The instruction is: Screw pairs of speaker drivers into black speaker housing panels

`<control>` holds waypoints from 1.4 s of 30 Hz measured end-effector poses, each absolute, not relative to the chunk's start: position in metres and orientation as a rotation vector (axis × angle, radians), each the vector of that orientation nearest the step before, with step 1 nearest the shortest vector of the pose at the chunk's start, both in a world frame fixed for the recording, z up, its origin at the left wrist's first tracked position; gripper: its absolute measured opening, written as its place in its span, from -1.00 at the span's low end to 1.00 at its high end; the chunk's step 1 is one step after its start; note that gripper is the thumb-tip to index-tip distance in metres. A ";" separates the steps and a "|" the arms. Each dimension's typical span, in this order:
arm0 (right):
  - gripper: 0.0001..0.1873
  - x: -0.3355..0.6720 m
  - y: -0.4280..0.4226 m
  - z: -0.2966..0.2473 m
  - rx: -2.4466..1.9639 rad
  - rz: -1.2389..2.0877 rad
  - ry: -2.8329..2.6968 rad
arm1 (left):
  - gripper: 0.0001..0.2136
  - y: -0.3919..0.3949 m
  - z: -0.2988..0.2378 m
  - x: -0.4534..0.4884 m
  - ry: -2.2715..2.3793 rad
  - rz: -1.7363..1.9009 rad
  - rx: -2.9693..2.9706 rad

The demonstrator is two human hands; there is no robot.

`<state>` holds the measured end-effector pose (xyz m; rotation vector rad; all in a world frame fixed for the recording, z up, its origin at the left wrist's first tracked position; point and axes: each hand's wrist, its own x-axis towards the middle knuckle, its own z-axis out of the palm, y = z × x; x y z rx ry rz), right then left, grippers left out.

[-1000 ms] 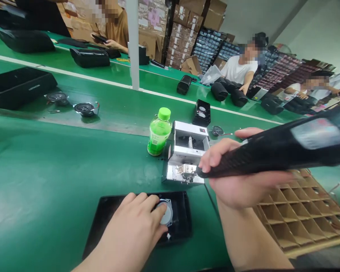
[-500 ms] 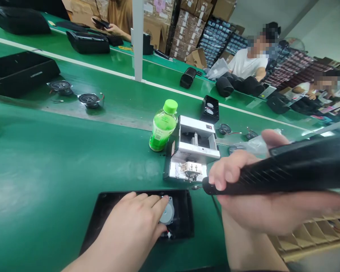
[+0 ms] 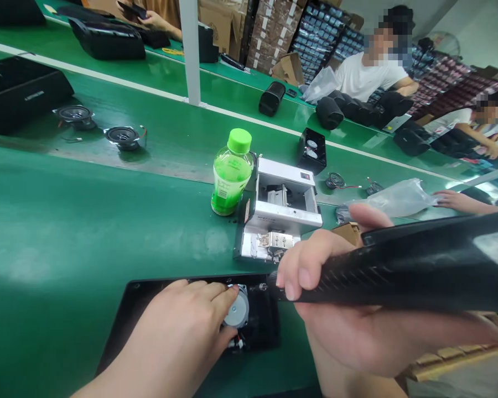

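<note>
A black speaker housing (image 3: 262,326) lies open side up on the green bench close to me. Inside it sits a speaker driver (image 3: 237,310), its silver round back facing up. My left hand (image 3: 186,318) reaches over the housing, thumb and fingertips closed about the driver's near side. In my right hand (image 3: 336,309) is a black electric screwdriver (image 3: 402,268), held level with its bit pointing left. The bit's tip is over the housing, just right of the driver's upper edge; whether it touches a screw I cannot tell. White connectors and a red wire show below the driver.
Beyond the housing stand a silver screw feeder (image 3: 284,213) and a green-capped bottle (image 3: 232,172). Loose speaker drivers (image 3: 123,138) and a black speaker box (image 3: 25,97) rest farther back. A co-worker's hand (image 3: 452,200) touches a plastic bag (image 3: 398,199) at right. Cardboard dividers (image 3: 448,359) are lower right.
The screwdriver has come left and its bit is now over the housing beside the driver. My left hand stays on the driver. A co-worker's hand has appeared by the plastic bag.
</note>
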<state>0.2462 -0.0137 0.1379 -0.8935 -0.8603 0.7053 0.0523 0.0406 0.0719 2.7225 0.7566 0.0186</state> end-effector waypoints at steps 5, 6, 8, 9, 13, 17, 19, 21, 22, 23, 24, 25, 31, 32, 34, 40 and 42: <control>-0.26 0.245 -0.013 0.117 -0.859 0.741 -0.851 | -0.59 0.041 0.073 0.051 0.714 0.133 2.712; -0.26 0.246 -0.013 0.114 -0.859 0.749 -0.847 | -0.59 0.042 0.073 0.051 0.700 0.153 2.716; -0.27 0.247 -0.013 0.112 -0.863 0.771 -0.841 | -0.61 0.042 0.072 0.052 0.681 0.186 2.725; -0.27 0.247 -0.013 0.111 -0.869 0.777 -0.836 | -0.62 0.042 0.072 0.052 0.677 0.197 2.729; -0.29 0.249 -0.012 0.108 -0.886 0.798 -0.834 | -0.65 0.043 0.070 0.053 0.667 0.214 2.742; -0.31 0.248 -0.010 0.103 -0.896 0.792 -0.837 | -0.65 0.042 0.070 0.053 0.685 0.219 2.750; -0.31 0.247 -0.009 0.102 -0.899 0.769 -0.827 | -0.65 0.042 0.070 0.053 0.693 0.217 2.750; -0.30 0.245 -0.009 0.101 -0.899 0.759 -0.834 | -0.66 0.042 0.071 0.052 0.690 0.213 2.746; -0.30 0.245 -0.010 0.101 -0.901 0.761 -0.843 | -0.67 0.042 0.071 0.052 0.689 0.210 2.744; -0.30 0.245 -0.010 0.101 -0.903 0.764 -0.852 | -0.67 0.042 0.071 0.052 0.688 0.204 2.742; -0.29 0.246 -0.010 0.102 -0.907 0.769 -0.861 | -0.67 0.042 0.071 0.051 0.684 0.197 2.742; -0.29 0.246 -0.010 0.102 -0.912 0.772 -0.868 | -0.67 0.042 0.071 0.051 0.681 0.189 2.742; -0.29 0.248 -0.011 0.099 -0.900 0.756 -0.851 | -0.67 0.042 0.070 0.051 0.687 0.188 2.741; -0.29 0.247 -0.011 0.098 -0.891 0.759 -0.855 | -0.67 0.042 0.070 0.051 0.683 0.198 2.740; -0.29 0.245 -0.011 0.097 -0.880 0.762 -0.857 | -0.68 0.043 0.071 0.052 0.691 0.205 2.730; -0.32 0.242 -0.012 0.093 -0.862 0.717 -0.880 | -0.63 0.042 0.074 0.052 0.729 0.093 2.660; -0.37 0.240 -0.009 0.090 -0.841 0.700 -0.922 | -0.63 0.044 0.076 0.054 0.750 0.006 2.622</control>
